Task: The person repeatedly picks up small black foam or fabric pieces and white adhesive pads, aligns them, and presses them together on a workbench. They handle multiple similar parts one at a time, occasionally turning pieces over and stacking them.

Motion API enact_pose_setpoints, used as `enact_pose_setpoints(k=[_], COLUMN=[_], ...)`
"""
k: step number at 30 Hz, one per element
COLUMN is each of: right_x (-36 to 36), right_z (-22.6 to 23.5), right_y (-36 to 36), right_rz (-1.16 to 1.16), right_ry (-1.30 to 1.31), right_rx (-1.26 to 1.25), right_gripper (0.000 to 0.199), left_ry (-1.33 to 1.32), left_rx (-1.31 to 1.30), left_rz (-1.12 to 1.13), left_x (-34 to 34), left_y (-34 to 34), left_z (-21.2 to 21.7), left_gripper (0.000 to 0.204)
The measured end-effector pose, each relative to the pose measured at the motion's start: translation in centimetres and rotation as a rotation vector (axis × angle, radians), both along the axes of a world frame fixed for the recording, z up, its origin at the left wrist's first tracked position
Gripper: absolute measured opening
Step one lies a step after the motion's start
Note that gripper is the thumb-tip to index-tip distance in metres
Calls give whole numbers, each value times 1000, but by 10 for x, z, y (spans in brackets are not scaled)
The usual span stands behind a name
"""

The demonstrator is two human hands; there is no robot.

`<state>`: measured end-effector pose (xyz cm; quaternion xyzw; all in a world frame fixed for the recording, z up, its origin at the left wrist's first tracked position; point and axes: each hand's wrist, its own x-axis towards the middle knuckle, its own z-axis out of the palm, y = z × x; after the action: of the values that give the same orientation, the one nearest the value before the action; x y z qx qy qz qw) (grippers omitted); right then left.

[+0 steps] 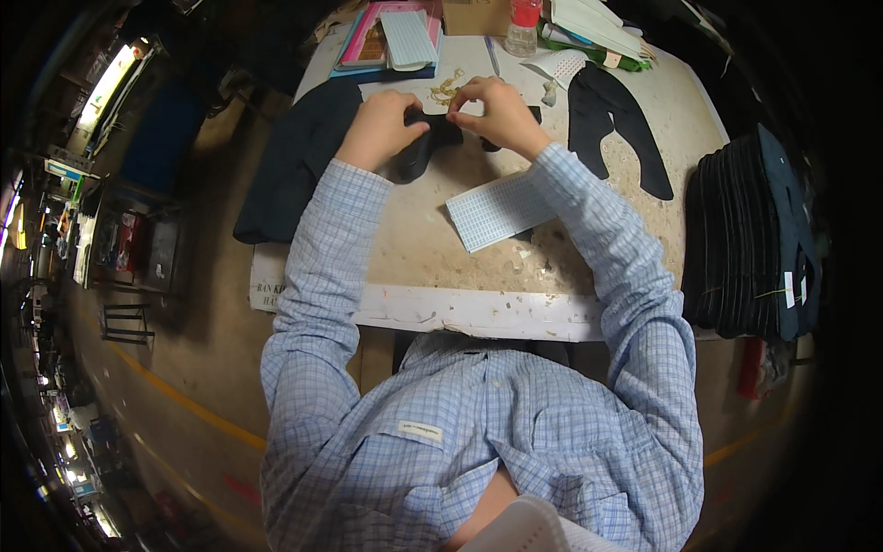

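Both my hands are over the far middle of the white table (405, 267). Between them is a small stack of dark cloth pieces (443, 129), partly hidden by my fingers. My left hand (382, 129) is curled around its left edge. My right hand (501, 115) has thumb and forefinger pinched together at its right end; whatever is between those fingertips is too small to make out. Just nearer than my right hand lies a pale sheet of small printed labels (497, 213). Beyond the dark pieces is a loose heap of yellowish rubber bands (446, 87).
A folded dark cloth pile (299, 161) lies left. A curved dark cut piece (612, 115) lies right, beside a tall stack of dark panels (740, 239) at the table's edge. Behind are books (368, 41), a pen (492, 57), a bottle (521, 35) and papers (589, 18).
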<state>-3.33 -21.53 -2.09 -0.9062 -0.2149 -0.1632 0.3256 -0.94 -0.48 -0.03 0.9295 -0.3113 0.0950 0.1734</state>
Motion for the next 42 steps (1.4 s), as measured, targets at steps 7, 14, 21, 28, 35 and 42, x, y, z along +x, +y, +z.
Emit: enact_pose_setpoints(k=[7, 14, 21, 28, 35, 42], right_x=[17, 23, 16, 26, 15, 28], right_z=[-21, -17, -27, -21, -24, -18], right_y=[27, 19, 27, 19, 33, 21], right_rz=[-84, -226, -102, -224, -161, -260], right_ry=[-181, -232, -42, -49, -119, -87], right_rx=[-241, -202, -98, -12, -140, -12], right_gripper=[10, 5, 10, 33, 55, 44], left_ry=[35, 84, -80, -4, -156, -72], left_rx=[-54, -165, -73, -122, -25, -30], left_rz=[52, 34, -24, 58, -8, 23], left_x=[8, 8, 5, 7, 6, 6], left_y=[-1, 4, -2, -2, -7, -6], left_z=[-24, -18, -20, -19, -25, -22], left_gripper=[40, 38, 40, 40, 34, 35])
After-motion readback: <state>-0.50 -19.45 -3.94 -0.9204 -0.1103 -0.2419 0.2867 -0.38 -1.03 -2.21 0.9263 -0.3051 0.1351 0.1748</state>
